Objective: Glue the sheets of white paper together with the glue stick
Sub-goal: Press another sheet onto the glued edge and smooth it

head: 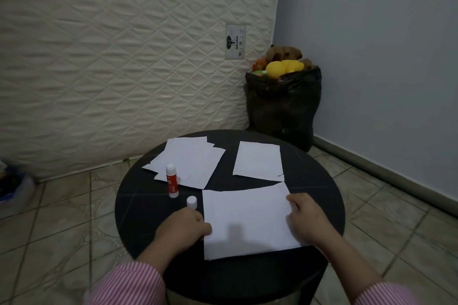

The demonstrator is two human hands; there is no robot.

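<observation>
round black worktop (pixel 138 208), both hands on the near sheet (pixel 245 220), which lies close to the near edge, its near corners almost at the rim. left hand (pixel 184 226) fingers curled, pressing the sheet's left edge; right hand (pixel 306 218) flat, fingers spread on the right edge. neither hand grips anything, just pressing paper. glue stick (pixel 171 181) lies uncapped toward the left edge, tip resting on the loose pile of sheets (pixel 190 161) at the far left; red label, writing too small to read. its white cap (pixel 192 202) stands upright just beside the near sheet's left edge, just beyond the left hand. another sheet stack (pixel 257 161) at the far right, a narrow dark strip between it and the near sheet. bare room along the worktop's left and right rims. behind: quilted mattress (pixel 111 57) upright with a tag (pixel 235 41) reading "gajah", black bag (pixel 282 106) of plush toys in the corner. striped pink sleeves (pixel 128 285).
</observation>
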